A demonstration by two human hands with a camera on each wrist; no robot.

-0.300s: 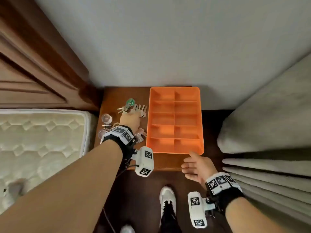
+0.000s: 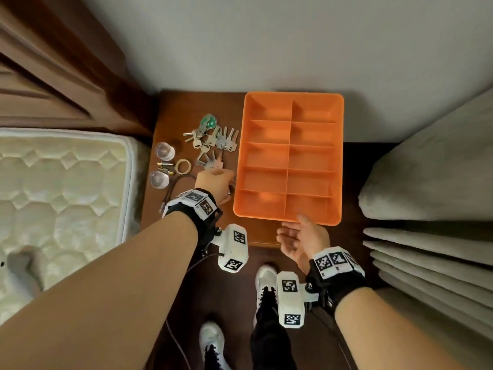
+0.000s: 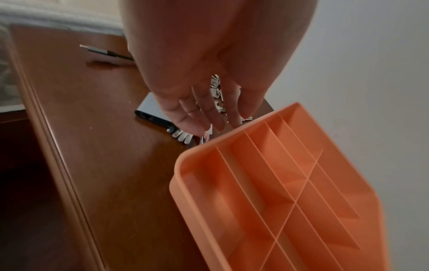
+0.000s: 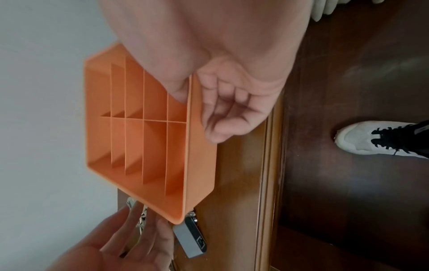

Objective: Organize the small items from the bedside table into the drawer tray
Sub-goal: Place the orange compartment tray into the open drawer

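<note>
Tabletop [image 2: 184, 108] in brown wood sits between a quilted mattress [image 2: 61, 190] and grey folded bedding [image 2: 432, 166], and on it the orange tray [image 2: 289, 156] takes the right half, long axis running away from the person toward the wall, ten compartments in two columns, all bare. Its near short edge faces the person.

Left forearm reaches in from low left, and the left hand [image 2: 214, 182] hangs palm-down just beside the tray's near left corner, fingers [image 3: 197, 113] straight and pointing down at the small items. That grip is loose and wide, holding nothing. Under it lies a grey adapter [image 3: 150, 108], flat on the wood, with its dark cable [image 2: 173, 188] trailing toward the person.

Right hand [image 2: 301, 239] comes in from low right, palm turned up, at the tray's near edge. Fingers loosely curled, thumb up by the rim, nothing in that grip; whether it touches the tray I cannot tell.

Left of the tray: a spread of keys [image 2: 210, 142], blades fanned out in several directions, with a green tag [image 2: 208, 120] at the far end. Nearer the mattress, two clear round caps [image 2: 165, 150], two small batteries [image 2: 165, 166] lying roughly crosswise, and a tan ring [image 2: 183, 166] lying flat.
</note>
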